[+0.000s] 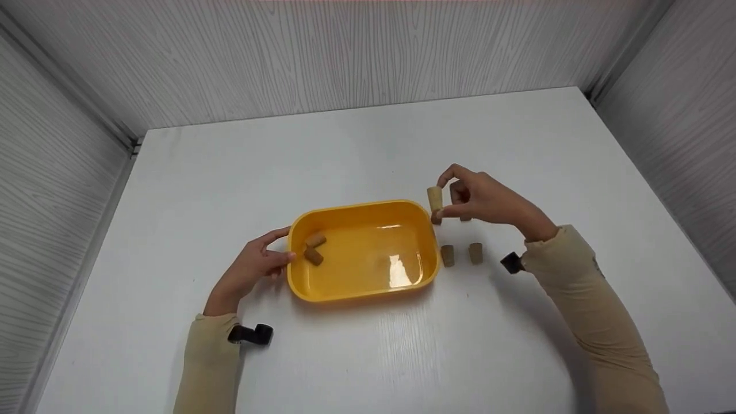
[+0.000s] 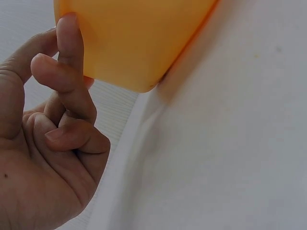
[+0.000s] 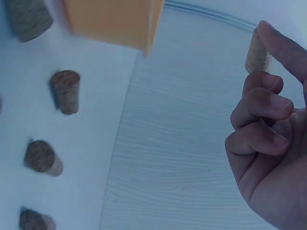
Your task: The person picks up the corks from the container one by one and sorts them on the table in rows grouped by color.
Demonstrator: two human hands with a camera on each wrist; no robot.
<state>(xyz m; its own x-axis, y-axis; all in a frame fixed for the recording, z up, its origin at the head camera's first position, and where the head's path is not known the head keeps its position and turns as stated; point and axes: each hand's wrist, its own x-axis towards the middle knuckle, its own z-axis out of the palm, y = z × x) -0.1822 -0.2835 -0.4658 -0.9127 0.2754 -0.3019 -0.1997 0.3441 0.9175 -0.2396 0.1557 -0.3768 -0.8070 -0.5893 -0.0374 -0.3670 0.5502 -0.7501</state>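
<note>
My left hand [image 1: 257,265] grips the left end of a yellow plastic tray [image 1: 362,296], thumb over the rim and fingers against the outer wall. In the left wrist view that hand [image 2: 57,129] is beside the tray's wall [image 2: 129,43]. Two brown corks, one cork [image 1: 315,240] above another cork [image 1: 313,256], lie inside at the left. My right hand [image 1: 489,198] pinches a pale tapered cork [image 1: 434,198] between thumb and index finger, just off the tray's right upper corner. The right wrist view shows this cork [image 3: 258,52] raised, the other fingers of the hand [image 3: 273,148] curled.
Right of the tray a cork [image 1: 448,256] and another cork [image 1: 475,253] stand on the white table [image 1: 345,356]. Two more corks are partly hidden by the right hand, one a brown cork [image 1: 437,218]. Wood-grain panels [image 1: 345,57] border the table's back and sides.
</note>
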